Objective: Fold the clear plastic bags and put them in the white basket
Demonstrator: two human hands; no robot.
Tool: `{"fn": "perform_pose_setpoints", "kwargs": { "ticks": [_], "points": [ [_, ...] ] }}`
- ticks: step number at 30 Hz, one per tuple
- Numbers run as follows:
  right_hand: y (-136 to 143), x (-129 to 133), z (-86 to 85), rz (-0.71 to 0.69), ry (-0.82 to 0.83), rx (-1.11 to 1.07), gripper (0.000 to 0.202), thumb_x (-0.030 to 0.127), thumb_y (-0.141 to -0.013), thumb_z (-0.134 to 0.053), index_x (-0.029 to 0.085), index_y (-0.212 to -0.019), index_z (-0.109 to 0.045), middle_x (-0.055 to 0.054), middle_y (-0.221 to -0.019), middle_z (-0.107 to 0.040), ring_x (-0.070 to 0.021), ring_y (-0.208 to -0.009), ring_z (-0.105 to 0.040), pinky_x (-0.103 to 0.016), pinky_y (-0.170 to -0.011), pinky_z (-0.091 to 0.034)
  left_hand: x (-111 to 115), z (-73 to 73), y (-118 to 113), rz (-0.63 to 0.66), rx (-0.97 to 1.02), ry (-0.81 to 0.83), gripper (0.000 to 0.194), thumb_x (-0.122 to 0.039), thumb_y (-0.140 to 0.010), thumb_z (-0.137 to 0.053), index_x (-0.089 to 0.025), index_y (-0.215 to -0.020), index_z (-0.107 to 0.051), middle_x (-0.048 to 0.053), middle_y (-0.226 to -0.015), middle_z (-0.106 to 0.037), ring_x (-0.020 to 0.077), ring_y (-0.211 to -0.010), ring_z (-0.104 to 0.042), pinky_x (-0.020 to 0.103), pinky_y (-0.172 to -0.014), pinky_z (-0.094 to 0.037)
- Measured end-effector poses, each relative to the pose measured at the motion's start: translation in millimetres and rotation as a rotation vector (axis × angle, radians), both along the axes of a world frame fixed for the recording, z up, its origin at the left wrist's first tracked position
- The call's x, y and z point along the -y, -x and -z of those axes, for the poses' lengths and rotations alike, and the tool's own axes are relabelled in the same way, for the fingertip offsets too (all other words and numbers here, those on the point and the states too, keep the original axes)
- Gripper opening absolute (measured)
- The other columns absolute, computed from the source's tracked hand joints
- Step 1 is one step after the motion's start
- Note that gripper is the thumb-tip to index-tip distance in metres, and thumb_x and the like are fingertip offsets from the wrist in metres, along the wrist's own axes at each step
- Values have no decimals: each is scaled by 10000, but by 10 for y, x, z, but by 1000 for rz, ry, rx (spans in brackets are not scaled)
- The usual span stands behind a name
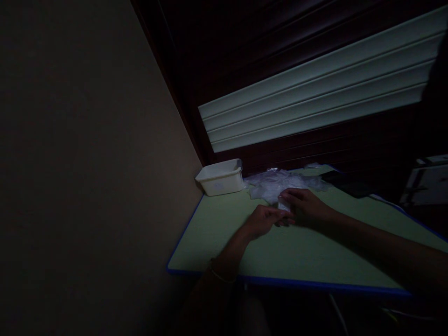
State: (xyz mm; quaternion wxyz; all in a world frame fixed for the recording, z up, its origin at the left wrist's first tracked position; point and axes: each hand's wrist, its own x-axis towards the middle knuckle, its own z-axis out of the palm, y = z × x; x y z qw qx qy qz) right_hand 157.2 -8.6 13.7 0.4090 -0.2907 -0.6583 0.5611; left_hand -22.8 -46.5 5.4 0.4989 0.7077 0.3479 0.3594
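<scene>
Fingers of your right hand (307,206) and left hand (259,221) pinch small whitish piece (283,204) between them, above table (224,233), on near side of clear plastic pile (269,184). Pinch lightly, brace wrists, turn piece toward light.

At the far left corner of the surface (224,247) stood a smooth tub (222,185) of what looked like matt plastic; toward the far edge, thin, crinkled plastic film (273,184) shone. The surface looked smooth and matt, its edging (290,283) plastic-like.
</scene>
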Motion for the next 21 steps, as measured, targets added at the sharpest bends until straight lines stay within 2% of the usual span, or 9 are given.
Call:
{"fn": "perform_pose_setpoints", "kwargs": {
  "ticks": [4,9,14,17,21],
  "points": [
    [-45,-15,63,-2,-144,160,445,599,-863,-537,189,-691,-521,15,-504,-545,-123,-427,-505,-256,-430,-370,35,-25,-3,96,-31,33,513,-526,-891,-528,-103,-1123,-704,167,-1007,-738,200,-885,-675,327,-828,-473],
    [-111,-29,2,-23,-350,342,533,592,-910,-451,172,-597,-555,-17,-499,-561,-131,-471,-505,-268,-491,-390,73,-69,0,142,-92,34,493,-498,-912,-511,-111,-1160,-690,169,-1028,-733,220,-966,-673,348,-878,-468],
    [-122,4,-45,-55,-388,358,547,558,-939,-407,166,-610,-599,-17,-497,-566,-130,-470,-493,-264,-498,-382,90,-87,10,177,-106,23,472,-489,-926,-491,-143,-1182,-684,157,-1087,-721,222,-1012,-655,355,-895,-466],
    [-132,1,-55,-11,-421,367,527,545,-937,-416,174,-604,-588,-9,-508,-545,-133,-481,-490,-264,-492,-367,80,-79,23,153,-86,29,460,-501,-896,-538,-135,-1103,-723,149,-1095,-718,218,-960,-657,348,-870,-475],
    [-143,-21,-54,-7,-507,388,518,527,-940,-420,178,-589,-572,-7,-552,-537,-131,-518,-475,-269,-526,-367,51,-58,37,53,-51,39,504,-555,-844,-588,-116,-1034,-748,134,-989,-733,184,-809,-649,342,-855,-474]
  ]
}}
